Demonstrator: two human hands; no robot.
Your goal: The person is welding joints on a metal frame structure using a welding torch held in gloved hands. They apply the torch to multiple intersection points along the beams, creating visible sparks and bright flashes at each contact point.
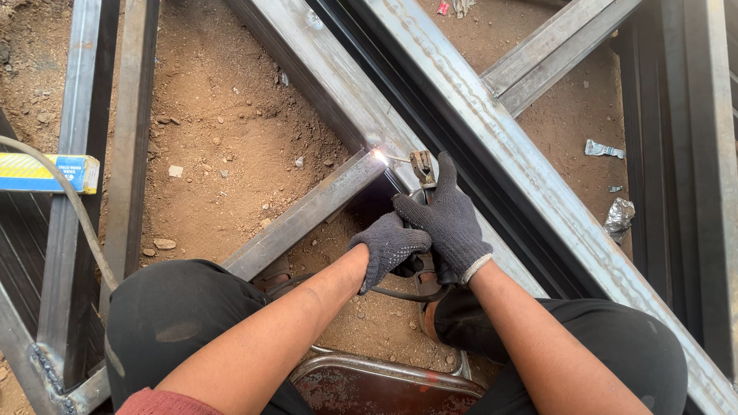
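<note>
head cam, single view | worn high, looks steeply down past knees and forearms | close: both gloved hands (419, 230) fill lower centre | faces dirt floor (223, 115) with crossing steel frame bars (477, 115) running upper left to lower right | stool rim (384, 369) at bottom edge | no second view, nothing shared

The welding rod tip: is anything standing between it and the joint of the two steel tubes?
Nothing visible does. The welding rod, held in the electrode holder by the right hand and left hand, already reaches the joint, where a spark glows. Only bare tube surface lies around it.
</note>
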